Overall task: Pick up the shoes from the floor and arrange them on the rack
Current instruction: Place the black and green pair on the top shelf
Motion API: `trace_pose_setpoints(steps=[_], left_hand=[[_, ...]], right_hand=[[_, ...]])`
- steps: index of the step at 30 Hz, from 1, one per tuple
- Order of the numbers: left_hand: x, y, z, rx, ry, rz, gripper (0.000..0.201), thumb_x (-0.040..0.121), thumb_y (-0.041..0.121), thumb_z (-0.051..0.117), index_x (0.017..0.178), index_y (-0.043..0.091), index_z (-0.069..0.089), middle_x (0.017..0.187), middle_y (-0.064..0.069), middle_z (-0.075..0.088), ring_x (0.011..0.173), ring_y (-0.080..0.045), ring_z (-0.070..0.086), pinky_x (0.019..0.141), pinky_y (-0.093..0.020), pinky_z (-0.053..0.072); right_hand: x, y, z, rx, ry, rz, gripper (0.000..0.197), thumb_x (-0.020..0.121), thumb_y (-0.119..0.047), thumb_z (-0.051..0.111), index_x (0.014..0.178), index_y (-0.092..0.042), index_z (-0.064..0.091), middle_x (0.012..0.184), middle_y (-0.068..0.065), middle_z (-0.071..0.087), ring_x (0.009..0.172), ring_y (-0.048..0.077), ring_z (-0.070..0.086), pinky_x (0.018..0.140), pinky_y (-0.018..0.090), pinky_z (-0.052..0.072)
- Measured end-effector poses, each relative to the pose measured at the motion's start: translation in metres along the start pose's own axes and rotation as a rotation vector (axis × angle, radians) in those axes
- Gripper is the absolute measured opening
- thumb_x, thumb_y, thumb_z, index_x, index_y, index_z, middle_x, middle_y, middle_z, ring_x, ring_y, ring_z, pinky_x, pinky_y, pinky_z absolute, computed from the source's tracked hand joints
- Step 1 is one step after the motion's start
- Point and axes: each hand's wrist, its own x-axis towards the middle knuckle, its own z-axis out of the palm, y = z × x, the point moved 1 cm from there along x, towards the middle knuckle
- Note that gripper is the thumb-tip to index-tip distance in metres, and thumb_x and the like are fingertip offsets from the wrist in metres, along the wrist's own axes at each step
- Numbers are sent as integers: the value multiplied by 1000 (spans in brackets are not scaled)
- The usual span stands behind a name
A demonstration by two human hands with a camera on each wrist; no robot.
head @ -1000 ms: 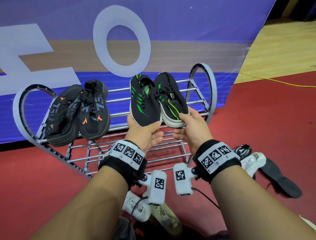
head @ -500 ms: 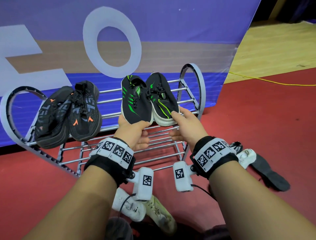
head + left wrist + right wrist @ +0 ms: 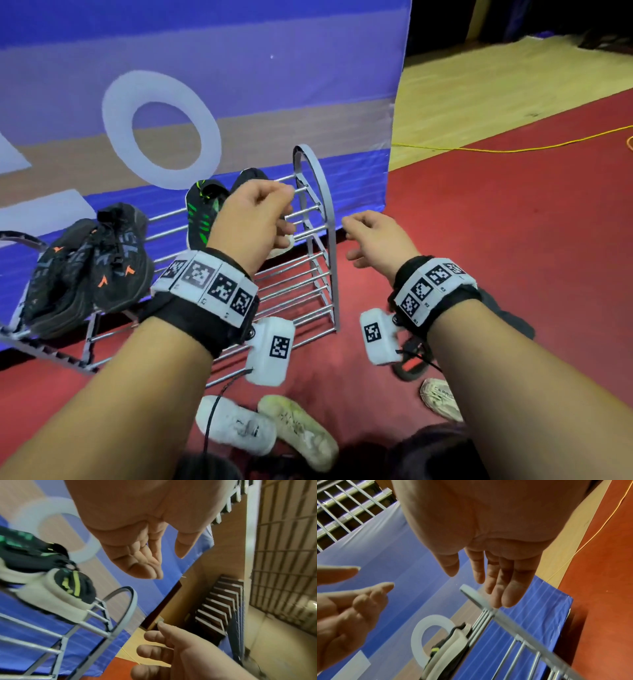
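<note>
The grey metal rack (image 3: 317,219) stands against a blue banner. A black pair with green marks (image 3: 202,216) lies on its top shelf at the right end, partly hidden behind my left hand (image 3: 263,219). A black pair with orange marks (image 3: 102,267) lies at the left end. My left hand hovers in front of the green pair, fingers loosely curled, holding nothing. My right hand (image 3: 370,240) hangs just right of the rack's end arch, relaxed and empty. In the left wrist view the green-marked shoe (image 3: 73,586) rests on the bars, clear of my fingers (image 3: 145,563).
On the red floor near me lie a white shoe (image 3: 236,425), a yellowish shoe (image 3: 301,431), an off-white shoe (image 3: 440,399) and a dark shoe (image 3: 411,368) under my right wrist. A yellow cable (image 3: 513,149) runs along the wooden floor beyond.
Both hands have let go of the green-marked shoes, which stay on the top shelf. The hands have drawn back and to the right, and the view has swung right.
</note>
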Motion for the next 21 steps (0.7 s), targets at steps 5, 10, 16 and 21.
trace_pose_setpoints(steps=[5, 10, 16, 21], left_hand=[[-3, 47, 73, 188, -199, 96, 22, 89, 42, 63, 94, 20, 67, 91, -2, 70, 74, -18, 71, 65, -41, 61], [-13, 107, 119, 381, -321, 242, 43, 68, 69, 53, 95, 38, 67, 95, 12, 72, 90, -16, 72, 86, -50, 58], [-50, 177, 138, 637, -311, 460, 58, 95, 53, 54, 147, 27, 47, 146, 3, 54, 130, -18, 53, 106, -29, 39], [-65, 203, 147, 761, -349, 549, 67, 95, 58, 51, 154, 29, 36, 156, 0, 42, 140, -23, 44, 110, -36, 36]], right_hand=[[-33, 1, -84, -189, 184, -68, 48, 84, -60, 56, 113, -24, 69, 104, -3, 73, 100, 23, 70, 92, 48, 56], [-77, -50, -175, -435, 330, -146, 43, 99, -48, 58, 128, -18, 66, 125, 0, 70, 116, 19, 63, 96, 30, 46], [-138, -120, -251, -739, 404, -134, 56, 98, -56, 53, 140, -19, 56, 133, 3, 66, 113, 26, 64, 89, 37, 51], [-169, -134, -288, -918, 429, -47, 64, 96, -61, 52, 145, -20, 51, 135, 7, 65, 116, 29, 63, 94, 40, 53]])
